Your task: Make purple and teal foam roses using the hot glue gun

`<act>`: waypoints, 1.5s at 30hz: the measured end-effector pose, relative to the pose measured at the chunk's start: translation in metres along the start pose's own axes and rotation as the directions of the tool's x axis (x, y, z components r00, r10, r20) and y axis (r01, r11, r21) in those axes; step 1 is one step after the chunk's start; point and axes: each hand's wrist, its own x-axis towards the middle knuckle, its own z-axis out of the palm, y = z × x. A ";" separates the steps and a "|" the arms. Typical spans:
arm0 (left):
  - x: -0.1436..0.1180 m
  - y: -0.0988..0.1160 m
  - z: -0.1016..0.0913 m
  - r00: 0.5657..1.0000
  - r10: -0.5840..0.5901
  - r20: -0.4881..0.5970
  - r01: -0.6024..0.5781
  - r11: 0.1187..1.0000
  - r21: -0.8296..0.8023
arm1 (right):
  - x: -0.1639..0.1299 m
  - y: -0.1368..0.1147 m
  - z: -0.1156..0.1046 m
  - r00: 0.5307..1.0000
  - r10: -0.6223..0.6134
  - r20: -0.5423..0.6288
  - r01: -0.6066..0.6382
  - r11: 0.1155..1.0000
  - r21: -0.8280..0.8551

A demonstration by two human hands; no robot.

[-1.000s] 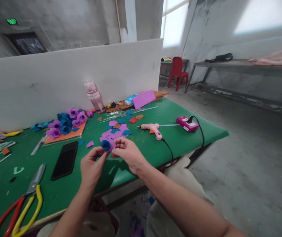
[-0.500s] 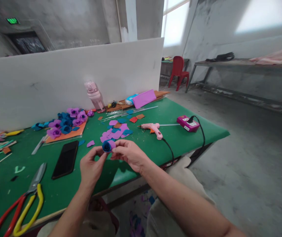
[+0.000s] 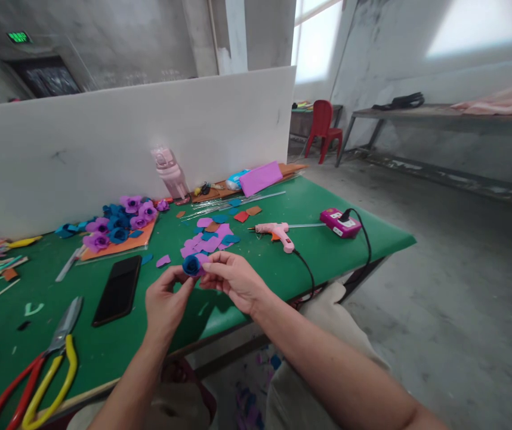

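Here, both hands meet just above the near edge of the green desk [image 3: 318, 206], low in the middle of the frame. The left hand [image 3: 164, 304] pinches a small blue rolled flower [image 3: 191, 265] from below with thumb and fingertips, and the right hand [image 3: 233, 278] closes on the same flower from the right, pressing a purple petal [image 3: 203, 261] against its side. The flower sits between the two sets of fingertips, held in the air over the desk.

Loose purple and blue petals [image 3: 211, 242] lie just behind the hands, and a pink glue gun [image 3: 278, 233] rests to the right of centre, its black cord running off the desk edge. A black phone [image 3: 118, 289] lies left of the hands, with finished flowers [image 3: 117, 224] beyond it.

The likely risk is the petal sliding or peeling away if the pinch loosens too soon, or the small roll being squashed by too hard a squeeze. A forearm could also catch the cord and drag the glue gun.
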 end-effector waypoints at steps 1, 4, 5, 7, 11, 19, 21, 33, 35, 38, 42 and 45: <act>0.000 0.000 0.000 1.000 0.003 -0.003 -0.003 1.000 -0.005 | 0.000 -0.001 0.000 1.000 0.007 -0.007 -0.007 1.000 -0.010; 0.001 0.002 -0.002 0.999 0.029 -0.015 -0.029 1.000 -0.005 | -0.002 -0.003 0.002 0.999 -0.004 -0.032 0.001 0.995 -0.099; 0.001 0.003 -0.002 0.999 0.045 -0.016 -0.045 0.999 0.001 | -0.002 -0.004 0.002 0.999 -0.020 -0.037 0.015 0.990 -0.142; 0.001 0.006 -0.004 0.997 0.079 -0.011 -0.078 0.997 0.018 | -0.003 -0.005 0.004 0.997 -0.065 -0.038 0.055 0.973 -0.224; 0.001 0.009 -0.006 0.992 0.126 0.013 -0.126 0.991 0.046 | -0.004 -0.005 0.005 0.991 -0.135 -0.019 0.124 0.952 -0.280; 0.001 0.009 -0.006 0.992 0.126 0.030 -0.127 0.991 0.036 | -0.006 -0.007 0.004 0.991 -0.133 -0.021 0.119 0.941 -0.317; 0.001 0.009 -0.007 0.991 0.125 0.048 -0.127 0.991 0.041 | -0.005 -0.006 0.003 0.989 -0.149 -0.010 0.138 0.932 -0.335; 0.001 0.014 -0.010 0.976 0.184 0.120 -0.187 0.982 0.019 | -0.009 -0.013 0.006 0.988 -0.142 0.054 0.152 0.914 -0.377; 0.001 0.014 -0.010 0.972 0.203 0.121 -0.205 0.979 0.009 | -0.008 -0.010 0.005 0.983 -0.173 0.056 0.181 0.889 -0.420; 0.001 0.013 -0.010 0.964 0.231 0.134 -0.232 0.973 -0.010 | -0.006 -0.007 0.001 0.964 -0.260 0.054 0.249 0.810 -0.531; 0.002 0.011 -0.012 0.951 0.258 0.170 -0.259 0.966 -0.019 | -0.007 -0.008 -0.001 0.926 -0.370 0.073 0.322 0.675 -0.664; 0.002 0.011 -0.013 0.943 0.275 0.185 -0.279 0.960 -0.004 | -0.007 -0.012 -0.002 0.926 -0.371 0.073 0.311 0.638 -0.705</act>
